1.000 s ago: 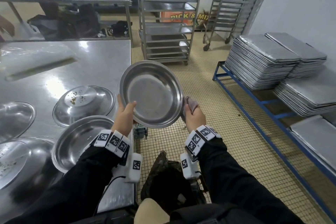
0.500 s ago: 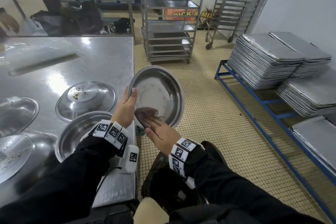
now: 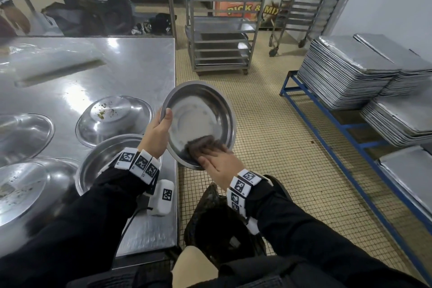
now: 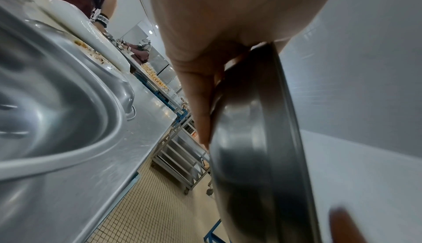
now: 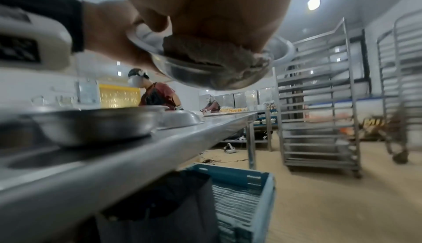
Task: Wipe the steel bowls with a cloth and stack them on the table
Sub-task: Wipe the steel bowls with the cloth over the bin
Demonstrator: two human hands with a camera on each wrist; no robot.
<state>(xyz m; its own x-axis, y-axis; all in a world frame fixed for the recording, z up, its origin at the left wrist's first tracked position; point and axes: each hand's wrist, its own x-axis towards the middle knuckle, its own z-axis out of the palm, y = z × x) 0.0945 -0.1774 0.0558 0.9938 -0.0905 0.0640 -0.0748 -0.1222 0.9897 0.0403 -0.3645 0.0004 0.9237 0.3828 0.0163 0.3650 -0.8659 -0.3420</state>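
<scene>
You stand on a beige tiled floor (image 3: 275, 147); beyond it stand two steel tray racks (image 3: 222, 18), right of them a pale wall (image 3: 397, 2).

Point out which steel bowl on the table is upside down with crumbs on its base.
The overturned bowl farthest back on the table, just beyond the left hand. Crumbs speckle its flat base; the upright bowl beneath that wrist shows its hollow.

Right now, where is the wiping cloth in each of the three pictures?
Head: the cloth lies low inside the held bowl, under the right hand.
Left wrist: not in view; only the bowl's back and rim show.
Right wrist: top centre, pressed into the bowl below the palm.
Shared landmark: the tall steel tray rack.
</scene>
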